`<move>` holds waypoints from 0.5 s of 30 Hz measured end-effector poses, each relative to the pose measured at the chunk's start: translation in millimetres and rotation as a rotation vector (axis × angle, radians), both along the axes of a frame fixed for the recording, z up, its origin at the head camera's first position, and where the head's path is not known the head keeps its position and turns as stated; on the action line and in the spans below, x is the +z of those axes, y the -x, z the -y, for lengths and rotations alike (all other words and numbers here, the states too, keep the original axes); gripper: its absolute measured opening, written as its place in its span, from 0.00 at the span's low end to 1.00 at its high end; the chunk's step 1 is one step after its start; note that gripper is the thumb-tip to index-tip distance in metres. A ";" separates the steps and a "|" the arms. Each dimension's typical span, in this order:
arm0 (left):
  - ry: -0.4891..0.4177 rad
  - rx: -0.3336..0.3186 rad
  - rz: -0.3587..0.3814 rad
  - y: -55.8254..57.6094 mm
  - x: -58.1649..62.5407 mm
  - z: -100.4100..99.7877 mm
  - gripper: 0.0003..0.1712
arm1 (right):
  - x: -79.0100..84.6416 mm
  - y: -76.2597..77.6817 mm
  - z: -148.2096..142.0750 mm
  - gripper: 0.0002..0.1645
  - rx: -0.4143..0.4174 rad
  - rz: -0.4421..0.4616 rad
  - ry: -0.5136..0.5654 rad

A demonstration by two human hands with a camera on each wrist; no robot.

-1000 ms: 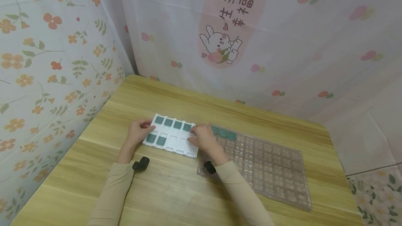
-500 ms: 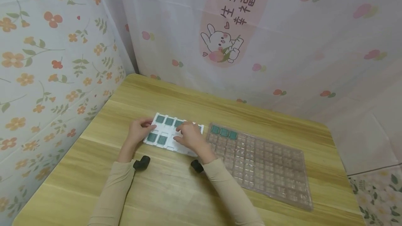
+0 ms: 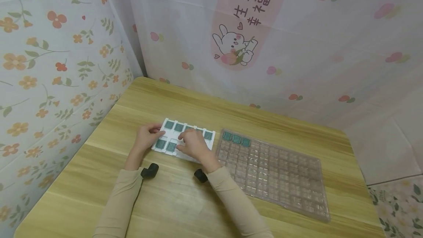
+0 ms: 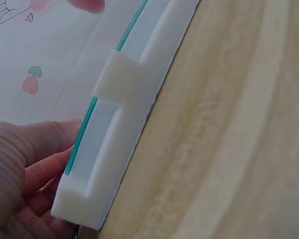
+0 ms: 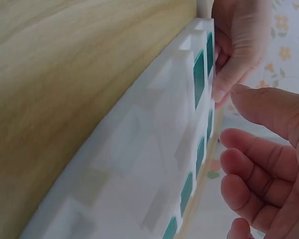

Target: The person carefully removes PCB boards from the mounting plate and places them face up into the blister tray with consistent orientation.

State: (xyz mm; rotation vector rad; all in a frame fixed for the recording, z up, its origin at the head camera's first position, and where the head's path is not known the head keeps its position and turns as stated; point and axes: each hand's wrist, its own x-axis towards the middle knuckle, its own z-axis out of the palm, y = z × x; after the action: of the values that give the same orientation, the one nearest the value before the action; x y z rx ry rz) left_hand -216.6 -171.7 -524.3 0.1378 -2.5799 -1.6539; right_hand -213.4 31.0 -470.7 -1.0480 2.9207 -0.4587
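Note:
A white tray (image 3: 211,143) with recessed pockets lies on the wooden table, with green square chips in several pockets. Five-finger grip aside, its far row holds chips such as the corner chip (image 3: 208,135); two sit in the near row, one being the chip (image 3: 160,143). My left hand (image 3: 145,137) holds the tray's left end, thumb on top and fingers at the side. Over the tray's middle hovers my right hand (image 3: 194,144), thumb and fingers apart. The right wrist view shows its fingers (image 5: 259,154) loosely bent with nothing between them.
To the right lies a clear plastic tray (image 3: 281,172) with many small pockets; three green chips (image 3: 236,139) sit in its far left corner. Black wrist cameras (image 3: 150,171) hang near the tabletop (image 3: 165,201). Printed curtains (image 3: 290,39) stand behind and left.
My right hand has moved left from the white tray's right end to over its middle, uncovering the chip in the far right corner. The left hand keeps its hold.

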 end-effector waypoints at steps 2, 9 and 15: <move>-0.002 -0.001 -0.001 0.0 0.4 -0.1 0.19 | -0.4 -0.5 2.0 0.17 -0.005 0.016 -0.008; 0.002 -0.002 -0.006 -0.4 0.1 -0.3 0.19 | -1.6 -3.0 7.3 0.16 -0.008 0.030 -0.011; -0.005 0.003 0.000 -0.3 -0.5 -0.4 0.19 | -5.8 -6.0 11.4 0.16 -0.019 0.010 -0.046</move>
State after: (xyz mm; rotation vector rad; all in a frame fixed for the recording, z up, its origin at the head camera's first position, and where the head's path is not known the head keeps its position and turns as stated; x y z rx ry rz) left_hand -216.3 -171.3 -524.9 0.1413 -2.5743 -1.6599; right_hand -207.4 19.6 -476.4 -1.0101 2.9203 -0.3940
